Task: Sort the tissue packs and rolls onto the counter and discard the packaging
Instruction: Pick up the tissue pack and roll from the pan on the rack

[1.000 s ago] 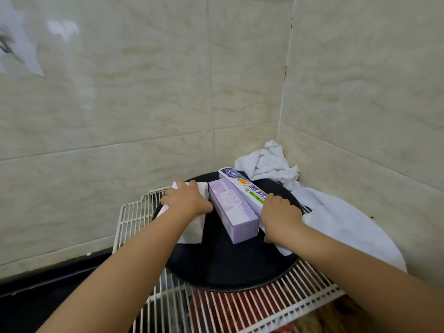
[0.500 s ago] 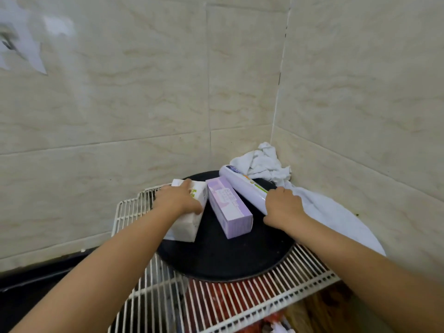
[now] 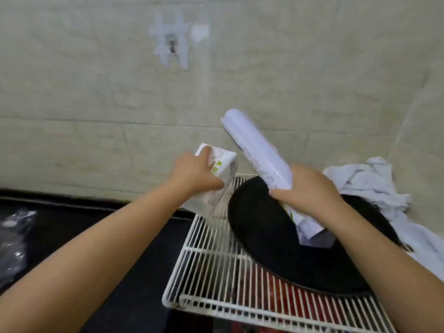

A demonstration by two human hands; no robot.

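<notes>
Arms stretched forward: my left hand (image 3: pixel 192 170) grips the white tissue pack (image 3: pixel 216 164) above the wire rack (image 3: pixel 216 272); my right hand (image 3: pixel 310 188) clutches the tilted roll (image 3: pixel 254 145) over the black tray (image 3: pixel 276 236).

White wire rack (image 3: pixel 211 267) sitting in tiled wall corner, carrying round black tray (image 3: pixel 276 239) on its far right part. Tray covering most of rack's right side, front left wires showing bare. White cloth (image 3: pixel 365 181) lying crumpled in corner, touching tray's right edge, trailing down along it. Pale purple-white pack (image 3: pixel 314 236) lying on tray, partly hidden. Black table (image 3: pixel 72 227) running along wall left of rack, clear plastic wrap (image 3: pixel 14 239) lying on it at far left.
</notes>
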